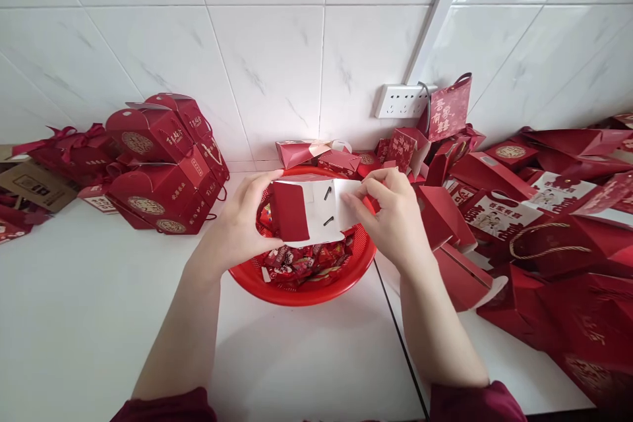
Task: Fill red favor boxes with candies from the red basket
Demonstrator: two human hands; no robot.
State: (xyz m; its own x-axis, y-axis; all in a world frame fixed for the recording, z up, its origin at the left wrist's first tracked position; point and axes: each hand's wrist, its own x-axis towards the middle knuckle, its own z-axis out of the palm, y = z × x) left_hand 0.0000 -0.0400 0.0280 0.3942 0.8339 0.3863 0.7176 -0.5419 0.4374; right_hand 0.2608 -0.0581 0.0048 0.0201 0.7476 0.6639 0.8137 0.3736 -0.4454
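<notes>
A small red gift box (291, 212), its white inside showing, is held between my two hands above a red plastic basket (304, 297). My left hand (242, 217) grips the box's left side, thumb below and fingers above. With thumb and fingers, my right hand (390, 211) pinches the white flap (347, 203) at its right end. Two small dark marks or slots show on the white face. Beneath the box, wrapped candies (306, 264) in red wrappers lie in the basket. The basket's far part is partly hidden by the box and hands.
Red gift boxes (163, 171) stand stacked at the left beside a brown cardboard box (42, 181). Many red boxes and bags (548, 257) are piled at the right. A power strip (403, 102) sits against the tiled wall (267, 46). A dark seam (400, 336) crosses the white table.
</notes>
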